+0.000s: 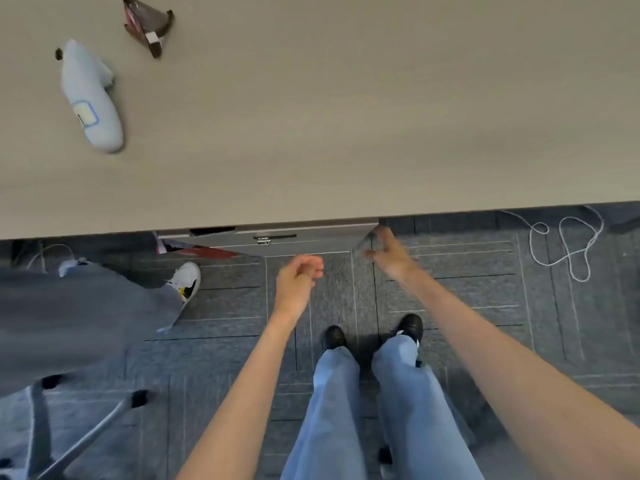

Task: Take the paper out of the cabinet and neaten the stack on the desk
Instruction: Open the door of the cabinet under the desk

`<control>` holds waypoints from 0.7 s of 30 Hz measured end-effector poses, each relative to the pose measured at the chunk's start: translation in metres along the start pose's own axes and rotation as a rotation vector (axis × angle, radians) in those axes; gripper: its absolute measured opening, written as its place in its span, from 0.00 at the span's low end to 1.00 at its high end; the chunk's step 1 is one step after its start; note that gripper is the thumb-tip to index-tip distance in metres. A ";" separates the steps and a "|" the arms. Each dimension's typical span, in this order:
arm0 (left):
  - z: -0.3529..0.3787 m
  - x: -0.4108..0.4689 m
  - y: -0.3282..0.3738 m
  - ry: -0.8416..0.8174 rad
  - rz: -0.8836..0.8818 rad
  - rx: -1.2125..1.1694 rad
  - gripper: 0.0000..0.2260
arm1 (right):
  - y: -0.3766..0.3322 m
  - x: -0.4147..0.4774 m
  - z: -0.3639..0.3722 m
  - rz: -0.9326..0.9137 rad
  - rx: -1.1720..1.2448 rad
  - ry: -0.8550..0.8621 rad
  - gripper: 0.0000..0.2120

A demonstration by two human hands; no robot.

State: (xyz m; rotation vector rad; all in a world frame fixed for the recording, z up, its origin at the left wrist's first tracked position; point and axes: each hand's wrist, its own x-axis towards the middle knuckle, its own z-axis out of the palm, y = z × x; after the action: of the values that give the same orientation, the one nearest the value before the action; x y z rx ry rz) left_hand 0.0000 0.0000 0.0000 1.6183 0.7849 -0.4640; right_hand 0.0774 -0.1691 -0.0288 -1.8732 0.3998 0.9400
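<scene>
A grey cabinet [277, 242] with a small lock sits under the front edge of the beige desk [346, 116], mostly hidden by the desktop. My right hand [388, 252] touches the cabinet's right corner, fingers spread on its edge. My left hand [299, 275] hovers in front of the cabinet, fingers loosely curled, holding nothing. No paper is visible.
A pale blue bottle [90, 98] lies on the desk's left, with a dark snack wrapper [147, 24] behind it. Another person's grey-trousered leg and white shoe [185, 280] are at left, above a chair base [86, 434]. A white cord [568, 247] lies on the carpet at right.
</scene>
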 end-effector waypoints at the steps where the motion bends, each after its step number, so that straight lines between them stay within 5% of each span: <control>1: -0.002 0.006 -0.004 0.016 0.007 -0.001 0.09 | -0.001 0.005 0.004 -0.021 -0.025 -0.009 0.29; 7: -0.012 0.036 -0.023 0.109 -0.101 -0.062 0.13 | 0.007 0.026 0.015 -0.062 -0.138 0.118 0.24; 10: -0.012 0.047 -0.022 0.109 -0.201 -0.134 0.26 | 0.010 0.024 0.011 -0.044 -0.160 0.167 0.19; 15: -0.006 0.053 -0.027 0.030 -0.281 -0.155 0.37 | 0.044 0.003 0.042 -0.076 -0.343 -0.043 0.15; 18: -0.009 0.061 -0.032 0.031 -0.286 -0.202 0.36 | 0.036 0.021 0.041 -0.071 -0.104 0.217 0.14; 21: -0.014 0.064 -0.034 0.038 -0.284 -0.192 0.36 | 0.030 0.036 0.034 -0.074 -0.095 0.297 0.10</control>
State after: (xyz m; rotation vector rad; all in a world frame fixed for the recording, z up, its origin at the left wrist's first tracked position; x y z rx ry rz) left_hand 0.0183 0.0303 -0.0652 1.3470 1.0629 -0.5430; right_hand 0.0675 -0.1498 -0.0825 -2.1076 0.4658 0.6415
